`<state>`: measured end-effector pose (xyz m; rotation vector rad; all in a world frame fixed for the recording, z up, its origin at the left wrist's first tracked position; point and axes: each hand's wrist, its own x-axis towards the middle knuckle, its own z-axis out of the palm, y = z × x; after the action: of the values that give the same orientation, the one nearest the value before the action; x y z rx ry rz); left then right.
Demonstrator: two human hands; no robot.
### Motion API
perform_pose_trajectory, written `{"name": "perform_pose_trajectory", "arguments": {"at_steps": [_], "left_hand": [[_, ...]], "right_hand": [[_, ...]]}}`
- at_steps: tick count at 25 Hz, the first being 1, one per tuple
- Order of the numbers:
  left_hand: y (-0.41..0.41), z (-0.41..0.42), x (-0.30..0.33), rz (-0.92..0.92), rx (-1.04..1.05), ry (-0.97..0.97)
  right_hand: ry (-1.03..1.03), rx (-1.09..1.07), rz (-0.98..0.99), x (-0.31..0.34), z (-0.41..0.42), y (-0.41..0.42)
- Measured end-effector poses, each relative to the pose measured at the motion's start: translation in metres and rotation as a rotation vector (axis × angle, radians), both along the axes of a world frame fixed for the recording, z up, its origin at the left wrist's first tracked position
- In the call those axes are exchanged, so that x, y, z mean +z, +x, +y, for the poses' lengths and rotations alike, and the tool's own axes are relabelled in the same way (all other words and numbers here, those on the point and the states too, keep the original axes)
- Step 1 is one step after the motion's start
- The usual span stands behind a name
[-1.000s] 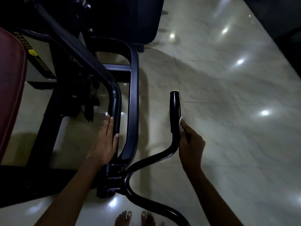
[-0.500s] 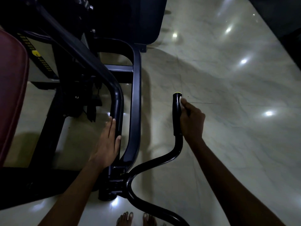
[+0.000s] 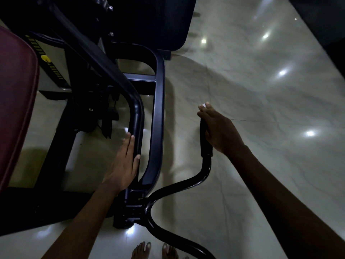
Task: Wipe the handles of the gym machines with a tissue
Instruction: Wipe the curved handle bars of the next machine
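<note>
Wiping the handle (image 3: 205,141) top, my right hand (image 3: 220,129) pinches the tissue (image 3: 202,105) (barely visible); my flat left hand (image 3: 123,165) braces the frame (image 3: 138,116); other handles remain.

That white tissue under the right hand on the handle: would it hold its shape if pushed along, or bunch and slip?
The tissue shows only as a small white scrap past the right hand, so it is likely thin, floppy and very light. Pushed along the black handle, it would probably bunch, and may tear.
</note>
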<state>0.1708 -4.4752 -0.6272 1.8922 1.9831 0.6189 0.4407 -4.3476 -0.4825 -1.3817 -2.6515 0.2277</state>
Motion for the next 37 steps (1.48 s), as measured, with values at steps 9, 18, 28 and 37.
{"name": "perform_pose_trajectory", "arguments": {"at_steps": [9,18,28,37], "left_hand": [[0.001,-0.001,0.004,0.004,-0.007,-0.01],[-0.002,0.0,0.002,0.008,-0.022,-0.022],[-0.002,-0.001,0.003,0.001,-0.018,-0.022],[0.002,-0.002,0.01,0.001,-0.005,-0.041]], "right_hand": [[-0.044,0.621,-0.379,0.014,-0.039,0.014],[0.02,0.65,-0.709,0.035,0.021,-0.02],[0.017,0.314,-0.504,0.021,0.043,-0.014],[-0.639,-0.844,0.771,0.0,0.042,-0.021]]}}
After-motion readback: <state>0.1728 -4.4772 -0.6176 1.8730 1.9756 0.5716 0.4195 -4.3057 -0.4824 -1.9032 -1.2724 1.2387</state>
